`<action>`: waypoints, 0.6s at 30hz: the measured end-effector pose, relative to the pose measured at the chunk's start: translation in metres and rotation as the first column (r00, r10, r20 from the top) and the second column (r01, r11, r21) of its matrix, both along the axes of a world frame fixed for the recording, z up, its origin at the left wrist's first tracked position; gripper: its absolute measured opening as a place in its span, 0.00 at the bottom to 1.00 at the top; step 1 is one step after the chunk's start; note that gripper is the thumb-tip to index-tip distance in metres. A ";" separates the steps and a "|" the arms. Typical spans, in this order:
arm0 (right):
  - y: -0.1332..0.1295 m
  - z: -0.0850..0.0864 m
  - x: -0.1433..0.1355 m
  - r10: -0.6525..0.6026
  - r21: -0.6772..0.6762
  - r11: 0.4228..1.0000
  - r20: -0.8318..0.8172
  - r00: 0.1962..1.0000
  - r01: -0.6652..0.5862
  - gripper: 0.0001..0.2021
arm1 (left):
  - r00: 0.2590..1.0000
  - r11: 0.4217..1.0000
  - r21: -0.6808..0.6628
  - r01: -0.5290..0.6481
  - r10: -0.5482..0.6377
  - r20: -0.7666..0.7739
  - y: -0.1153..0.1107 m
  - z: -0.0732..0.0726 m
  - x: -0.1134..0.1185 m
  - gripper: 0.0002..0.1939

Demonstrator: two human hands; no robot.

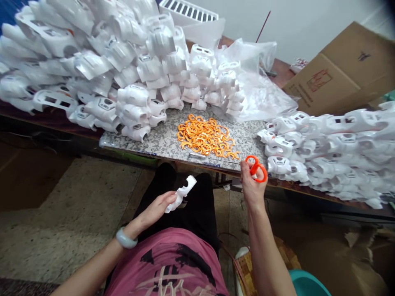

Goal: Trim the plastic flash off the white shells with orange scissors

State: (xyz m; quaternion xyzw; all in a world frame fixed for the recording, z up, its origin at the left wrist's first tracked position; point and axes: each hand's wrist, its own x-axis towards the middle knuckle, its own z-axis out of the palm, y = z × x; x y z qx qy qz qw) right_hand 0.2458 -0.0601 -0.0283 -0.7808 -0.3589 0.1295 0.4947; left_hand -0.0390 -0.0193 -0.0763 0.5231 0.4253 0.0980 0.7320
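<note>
- Speckled grey worktop (166, 144): beneath the pile of orange plastic crescents (205, 135).
- Larger stack of white plastic shells (108, 61): left of the pile and behind it.
- Smaller stack of white plastic shells (333, 152): right of the pile.
- Cardboard box (339, 70): beyond the pile, rightward.
- Left hand (159, 207): on the pile's near side, grip pinching a single white shell (187, 187).
- Right hand (253, 191): near the pile's right front, grip wrapped around orange-handled scissors (263, 173).
</note>
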 end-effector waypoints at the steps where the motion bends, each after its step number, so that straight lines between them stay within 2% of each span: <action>1: 0.002 -0.003 -0.001 -0.022 0.007 1.000 -0.024 0.999 0.022 0.18 | 0.999 0.998 -0.065 -0.016 0.018 0.029 -0.002 0.002 0.001 0.24; 7: 0.011 -0.004 -0.006 -0.035 0.035 0.999 -0.033 0.999 0.036 0.18 | 0.976 0.936 -0.345 -0.065 0.131 0.173 -0.017 0.006 0.003 0.25; 14: 0.020 -0.002 -0.006 0.047 -0.019 0.999 -0.013 0.999 -0.047 0.18 | 0.924 0.873 -0.485 -0.059 0.232 0.304 -0.023 0.002 0.002 0.28; 18: 0.023 0.004 -0.006 0.152 -0.133 0.982 0.131 0.980 -0.135 0.20 | 0.899 0.855 -0.513 -0.076 0.281 0.335 -0.021 0.004 0.002 0.28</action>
